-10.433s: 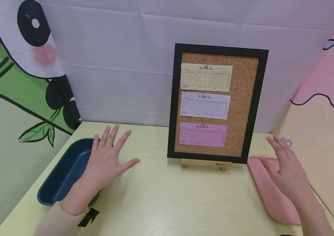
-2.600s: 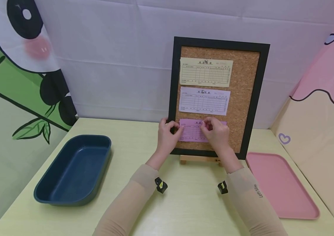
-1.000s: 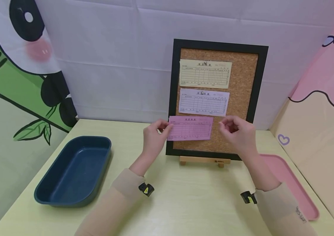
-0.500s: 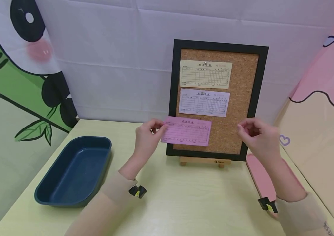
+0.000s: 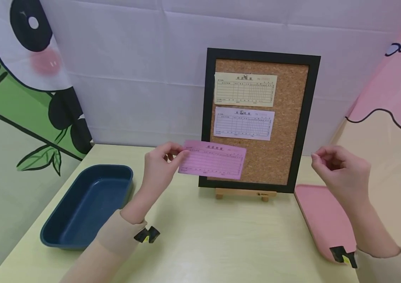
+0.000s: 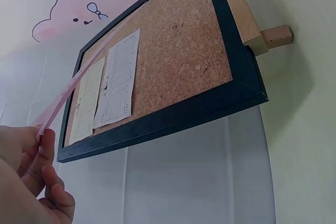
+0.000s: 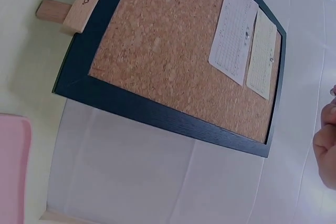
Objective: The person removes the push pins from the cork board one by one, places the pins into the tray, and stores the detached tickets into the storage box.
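My left hand (image 5: 163,163) pinches the left edge of a pink receipt slip (image 5: 214,160), held in front of the lower left of the cork board (image 5: 289,118). In the left wrist view the slip (image 6: 62,97) appears nearly edge-on between thumb and finger. My right hand (image 5: 343,173) is raised to the right of the board, thumb and forefinger pinched together. A small shiny pushpin (image 7: 333,92) shows at its fingertips in the right wrist view, mostly covered by them. A cream slip (image 5: 245,89) and a lilac slip (image 5: 244,124) hang pinned on the board.
The black-framed board leans on a small wooden easel (image 5: 246,193). To the left stands a deep blue basin (image 5: 117,168); a shallow pink tray (image 5: 322,212) lies at the right, partly under my right forearm. A printed cloth (image 5: 143,78) hangs behind the table.
The pink slip, pinned below the lilac one earlier, has come off the board and moved left with my left hand. My right hand has drawn away to the right with the pushpin.
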### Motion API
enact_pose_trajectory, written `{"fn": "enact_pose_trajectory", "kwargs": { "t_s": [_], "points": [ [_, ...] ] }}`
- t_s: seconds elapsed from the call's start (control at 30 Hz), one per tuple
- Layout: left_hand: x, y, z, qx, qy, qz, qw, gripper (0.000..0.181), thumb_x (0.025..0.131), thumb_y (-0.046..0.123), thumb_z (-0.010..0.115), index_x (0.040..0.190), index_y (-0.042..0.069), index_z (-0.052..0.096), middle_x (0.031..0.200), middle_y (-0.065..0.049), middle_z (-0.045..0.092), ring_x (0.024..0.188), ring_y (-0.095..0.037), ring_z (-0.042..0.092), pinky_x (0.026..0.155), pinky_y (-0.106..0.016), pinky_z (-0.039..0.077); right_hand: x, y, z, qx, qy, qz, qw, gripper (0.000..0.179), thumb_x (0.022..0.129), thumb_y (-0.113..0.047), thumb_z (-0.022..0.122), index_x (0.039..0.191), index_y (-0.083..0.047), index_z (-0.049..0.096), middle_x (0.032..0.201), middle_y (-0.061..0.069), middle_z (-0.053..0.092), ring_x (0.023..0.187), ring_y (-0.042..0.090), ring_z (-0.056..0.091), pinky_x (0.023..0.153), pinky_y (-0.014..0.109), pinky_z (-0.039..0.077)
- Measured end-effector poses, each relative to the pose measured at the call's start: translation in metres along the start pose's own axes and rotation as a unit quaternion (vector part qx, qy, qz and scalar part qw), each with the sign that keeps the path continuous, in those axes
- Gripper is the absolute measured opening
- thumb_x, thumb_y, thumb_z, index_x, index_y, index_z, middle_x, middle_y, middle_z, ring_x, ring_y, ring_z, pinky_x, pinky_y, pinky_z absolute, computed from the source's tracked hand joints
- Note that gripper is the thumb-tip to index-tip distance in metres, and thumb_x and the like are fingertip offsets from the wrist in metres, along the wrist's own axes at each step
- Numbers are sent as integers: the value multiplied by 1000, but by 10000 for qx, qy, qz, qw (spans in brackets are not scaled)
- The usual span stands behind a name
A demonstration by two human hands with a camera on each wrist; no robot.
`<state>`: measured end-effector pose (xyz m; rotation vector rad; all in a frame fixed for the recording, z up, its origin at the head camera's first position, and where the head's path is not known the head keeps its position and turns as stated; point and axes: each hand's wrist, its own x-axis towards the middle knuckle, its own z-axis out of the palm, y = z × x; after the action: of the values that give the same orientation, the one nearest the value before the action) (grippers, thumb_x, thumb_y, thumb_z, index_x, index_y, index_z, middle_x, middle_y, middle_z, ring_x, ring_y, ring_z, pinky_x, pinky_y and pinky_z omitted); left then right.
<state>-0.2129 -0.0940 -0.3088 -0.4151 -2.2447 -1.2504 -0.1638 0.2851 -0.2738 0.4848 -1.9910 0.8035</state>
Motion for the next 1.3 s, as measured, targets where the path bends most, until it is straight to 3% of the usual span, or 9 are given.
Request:
{"fn": "enact_pose_trajectory", "kwargs": {
  "t_s": [0.37,0.63,1.0,1.3],
  "points": [
    [-9,-10,-39,214,169,119,9996,23,79,35,65,90,14,67,80,5,63,67,-9,46,54,-20,35,-15,10,-25,76,154,480,9987,12,65,12,66,75,6,63,64,-15,55,51,-5,44,52,4,37],
    [-15,-23,-66,563,368,-58,9977,24,79,32,65,93,13,68,82,1,64,68,-10,45,55,-17,36,-27,22,-38,97,138,601,9980,11,65,11,68,73,6,63,63,-16,58,48,-5,46,50,5,37],
    [-23,-39,-108,854,517,-346,9944,19,80,28,65,93,14,67,78,6,57,67,-10,41,49,-19,31,-43,39,-51,46,-95,1117,9937,12,65,13,66,73,5,62,59,-16,56,48,-4,47,47,6,36],
    [-27,-58,-138,1310,858,-415,9868,18,78,25,67,91,12,68,71,15,52,73,-4,39,59,-19,29,-59,62,-58,-28,-297,1538,9877,12,66,13,66,74,5,62,58,-17,55,48,-3,47,46,7,37]
  ]
}}
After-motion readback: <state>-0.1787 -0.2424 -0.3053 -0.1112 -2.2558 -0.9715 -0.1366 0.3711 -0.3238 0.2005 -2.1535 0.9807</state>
